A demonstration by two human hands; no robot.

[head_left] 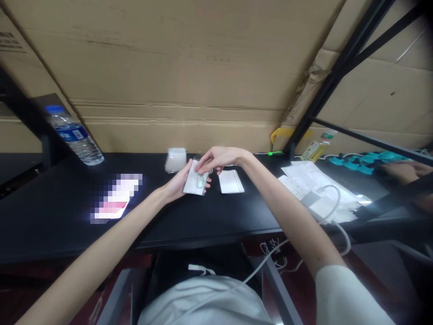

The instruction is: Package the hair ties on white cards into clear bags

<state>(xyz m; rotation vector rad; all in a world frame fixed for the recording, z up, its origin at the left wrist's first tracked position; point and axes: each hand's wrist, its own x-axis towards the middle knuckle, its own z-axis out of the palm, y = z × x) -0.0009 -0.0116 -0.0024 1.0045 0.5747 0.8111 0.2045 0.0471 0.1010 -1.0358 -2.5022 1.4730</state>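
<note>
My left hand grips a small clear plastic sleeve with a white card and a thin pale-green looped item in it. From above, the fingers of my right hand press together at the sleeve's upper part. Whether they pinch the sleeve or something inside it, I cannot tell. Just behind my left hand lies a stack of clear plastic sleeves. White cards rest on the black table to the right of the held sleeve.
A water bottle and a lit, pixelated phone are at left. Papers, a white cable and a bottle of yellow liquid are at right. Beyond a black frame, teal items lie near another person's hand.
</note>
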